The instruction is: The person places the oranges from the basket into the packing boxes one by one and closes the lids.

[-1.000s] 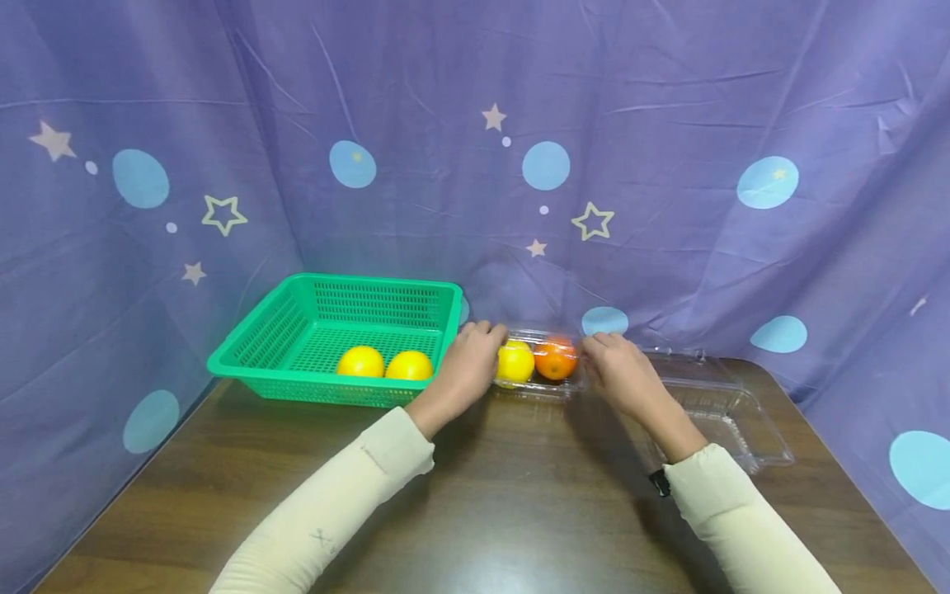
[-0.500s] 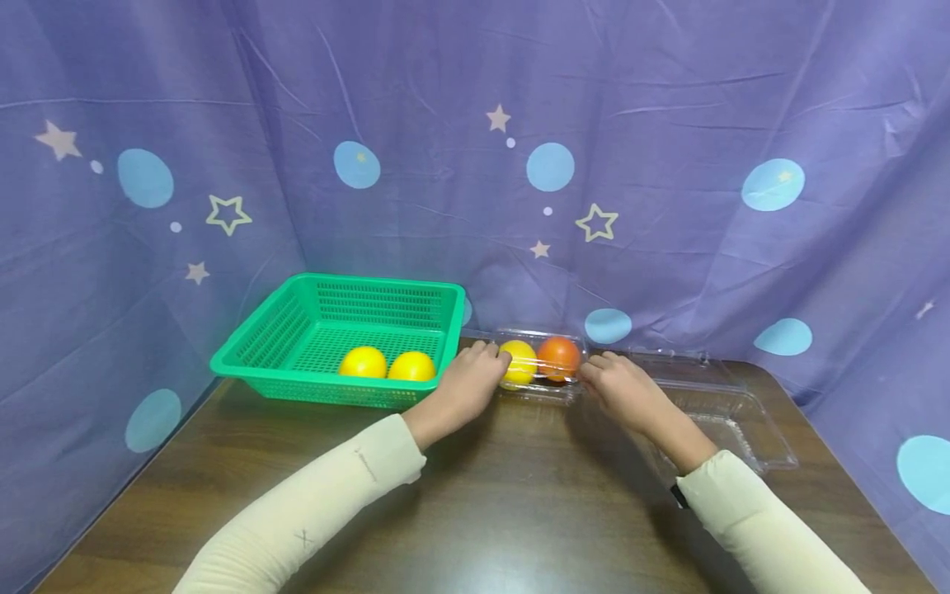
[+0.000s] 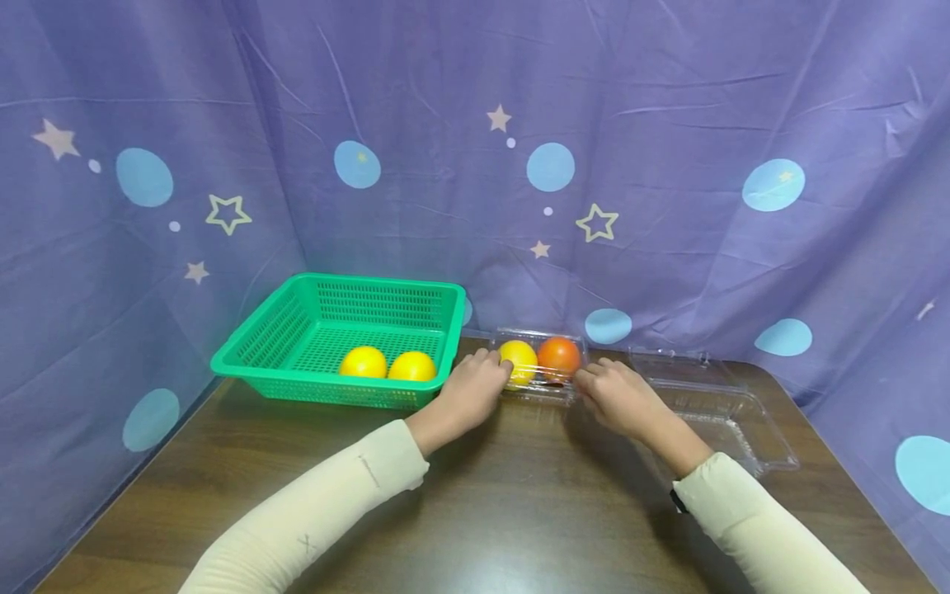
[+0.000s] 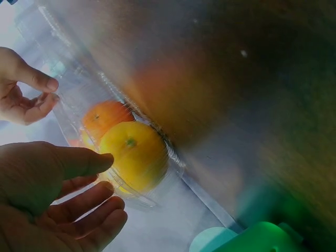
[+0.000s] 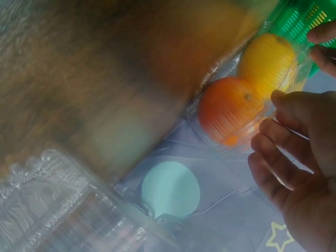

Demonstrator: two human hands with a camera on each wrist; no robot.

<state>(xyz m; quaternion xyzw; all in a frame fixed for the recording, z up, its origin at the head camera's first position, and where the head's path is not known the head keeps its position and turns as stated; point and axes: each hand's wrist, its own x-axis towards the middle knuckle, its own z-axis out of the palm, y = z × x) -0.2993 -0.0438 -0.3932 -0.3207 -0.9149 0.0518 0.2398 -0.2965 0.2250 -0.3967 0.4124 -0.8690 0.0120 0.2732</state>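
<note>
clear box (image 3: 538,390) with yellow fruit (image 3: 519,363) and orange fruit (image 3: 559,357): far counter (image 3: 505,487), right of green basket (image 3: 297,389). your left hand (image 3: 473,384) and right hand (image 3: 614,397), loosely spread, gripping nothing visible, flank its ends. risk: if you press unevenly, the box could buckle or skid.

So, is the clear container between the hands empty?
No: the clear container holds a yellow fruit and an orange fruit, both visible through its plastic.
</note>
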